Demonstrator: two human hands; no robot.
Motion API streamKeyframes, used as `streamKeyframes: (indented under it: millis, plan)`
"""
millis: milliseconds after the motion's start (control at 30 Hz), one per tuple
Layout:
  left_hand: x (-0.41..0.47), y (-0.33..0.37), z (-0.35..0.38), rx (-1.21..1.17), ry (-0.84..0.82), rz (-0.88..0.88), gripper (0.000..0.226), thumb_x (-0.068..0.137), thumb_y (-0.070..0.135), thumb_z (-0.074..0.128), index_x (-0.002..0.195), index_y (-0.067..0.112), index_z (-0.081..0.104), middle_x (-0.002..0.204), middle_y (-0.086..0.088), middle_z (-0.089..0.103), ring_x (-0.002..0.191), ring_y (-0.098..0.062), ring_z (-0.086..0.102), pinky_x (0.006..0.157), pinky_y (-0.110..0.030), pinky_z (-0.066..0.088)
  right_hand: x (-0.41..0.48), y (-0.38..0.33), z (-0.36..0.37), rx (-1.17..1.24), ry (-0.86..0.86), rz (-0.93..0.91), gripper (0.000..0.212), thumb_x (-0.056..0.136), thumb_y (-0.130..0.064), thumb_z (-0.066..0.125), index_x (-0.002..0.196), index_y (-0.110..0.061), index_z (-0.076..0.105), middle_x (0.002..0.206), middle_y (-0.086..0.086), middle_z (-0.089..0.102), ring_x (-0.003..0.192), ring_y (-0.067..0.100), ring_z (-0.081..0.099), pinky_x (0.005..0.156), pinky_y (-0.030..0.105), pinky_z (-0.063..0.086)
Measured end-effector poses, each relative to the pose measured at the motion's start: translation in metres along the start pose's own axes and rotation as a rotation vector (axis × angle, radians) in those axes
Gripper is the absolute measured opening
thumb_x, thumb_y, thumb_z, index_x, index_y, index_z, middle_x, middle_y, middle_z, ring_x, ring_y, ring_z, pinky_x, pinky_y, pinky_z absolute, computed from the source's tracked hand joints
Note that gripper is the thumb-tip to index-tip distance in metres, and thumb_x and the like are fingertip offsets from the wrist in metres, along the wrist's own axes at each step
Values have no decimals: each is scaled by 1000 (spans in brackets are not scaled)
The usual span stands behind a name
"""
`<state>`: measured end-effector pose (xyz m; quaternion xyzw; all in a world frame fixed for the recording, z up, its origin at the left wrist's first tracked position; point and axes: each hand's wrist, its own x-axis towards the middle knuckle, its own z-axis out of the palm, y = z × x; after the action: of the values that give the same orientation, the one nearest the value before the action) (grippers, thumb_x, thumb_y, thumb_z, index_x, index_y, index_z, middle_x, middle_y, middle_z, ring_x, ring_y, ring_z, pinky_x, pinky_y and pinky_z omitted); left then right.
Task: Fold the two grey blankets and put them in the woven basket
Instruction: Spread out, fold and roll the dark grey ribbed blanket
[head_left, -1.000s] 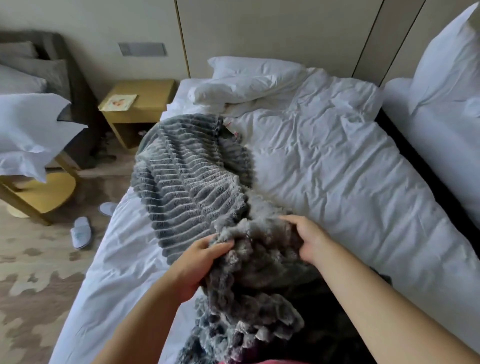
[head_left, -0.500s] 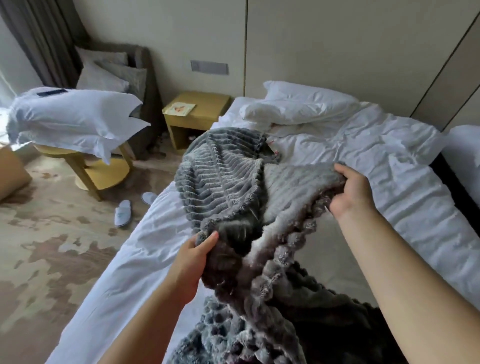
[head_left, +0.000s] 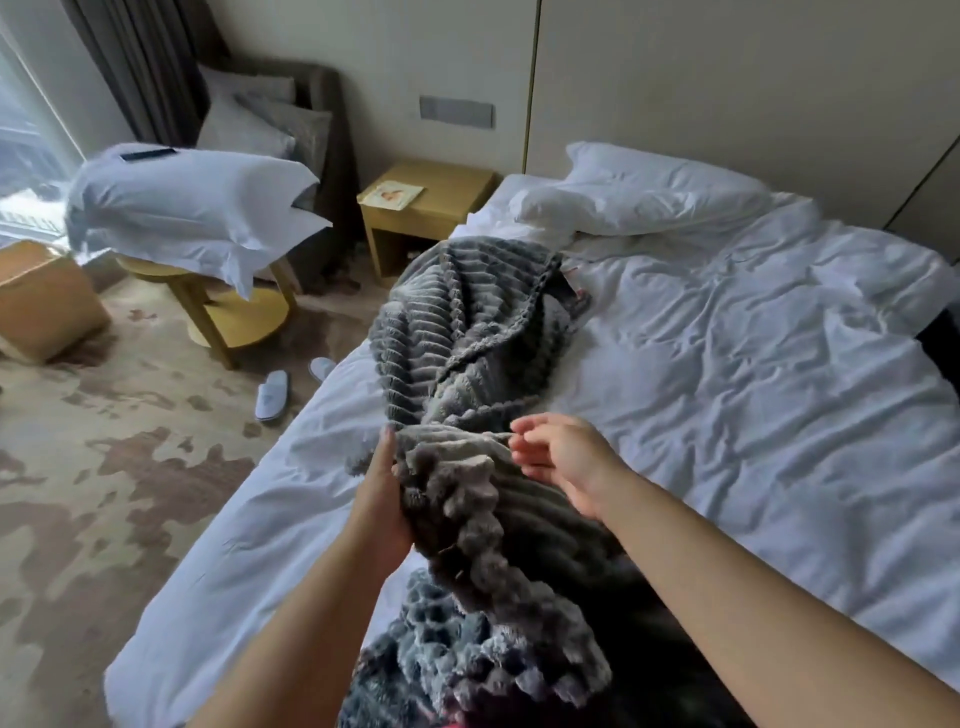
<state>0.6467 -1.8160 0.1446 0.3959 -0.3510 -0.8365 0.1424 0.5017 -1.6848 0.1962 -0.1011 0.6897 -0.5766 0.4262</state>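
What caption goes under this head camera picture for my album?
Left hand grips a grey blanket on a white bed; right hand hovers open.

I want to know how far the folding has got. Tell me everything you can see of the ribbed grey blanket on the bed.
The ribbed grey blanket looks plush and fleece-like, with raised ridges and a bobbled edge. It is not folded: it lies bunched and twisted in a long heap on the white bed, running from near the pillows toward the person. The left hand grips its near end; the right hand hovers open beside it.
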Motion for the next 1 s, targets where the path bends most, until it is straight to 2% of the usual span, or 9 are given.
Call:
streamKeyframes:
  millis: [133,233,367,433,533,633,700,833,1000]
  plan:
    - [15,-18,-13,128,106,-93,72,76,61,63,127,11,59,123,-18,64,114,-33,62,104,-51,42,19,77,-70,-454,297,174,18,87,-8,54,95,4,64,86,10,57,79,21,48,69,28,36]
    - [31,-29,-21,313,161,-233,78,67,66,69,127,17,60,130,-16,60,120,-33,57,104,-51,42,20,125,-82,-493,150,311,41,87,-24,64,126,-12,56,124,6,59,102,16,53,83,25,37]
    - [57,-42,-27,413,226,-400,57,68,64,70,102,19,70,95,-18,74,79,-30,73,63,-39,59,34,162,-60,-452,-35,348,73,85,-24,69,147,-19,32,150,5,37,128,15,43,95,22,40]
    - [73,-49,-33,460,283,-452,73,63,69,71,114,18,65,107,-17,71,90,-32,71,73,-46,59,50,170,-51,-543,-75,337,75,86,-21,66,150,-17,27,152,8,36,136,19,39,106,27,33]
    - [98,-58,-41,469,308,-556,102,53,78,69,134,17,54,135,-14,56,119,-32,57,101,-51,46,79,173,-47,-724,-383,416,59,91,-8,53,147,-14,34,142,8,48,124,18,51,95,22,40]
    - [134,-74,-51,447,270,-638,122,40,76,75,143,18,44,150,-10,40,136,-30,41,111,-48,34,118,167,-54,-721,-575,548,41,87,-1,49,123,-16,61,94,1,69,71,11,65,59,21,49]
    - [160,-90,-59,490,296,-657,103,53,65,79,136,11,53,134,-12,57,120,-33,56,103,-45,43,153,160,-67,-561,-224,422,28,85,0,50,97,-19,68,79,-1,70,63,11,63,49,18,46]
    - [195,-128,-79,840,456,-578,44,75,39,75,92,-1,66,96,-17,67,85,-34,66,80,-37,55,218,167,-109,-622,639,237,27,89,-7,43,99,-12,67,101,7,66,97,28,59,79,33,48]
    - [182,-150,-97,997,555,-534,26,83,13,56,60,4,50,64,-13,53,59,-27,50,54,-29,38,212,205,-86,-466,46,787,28,97,-1,36,76,-7,52,68,14,57,63,22,59,65,23,49]
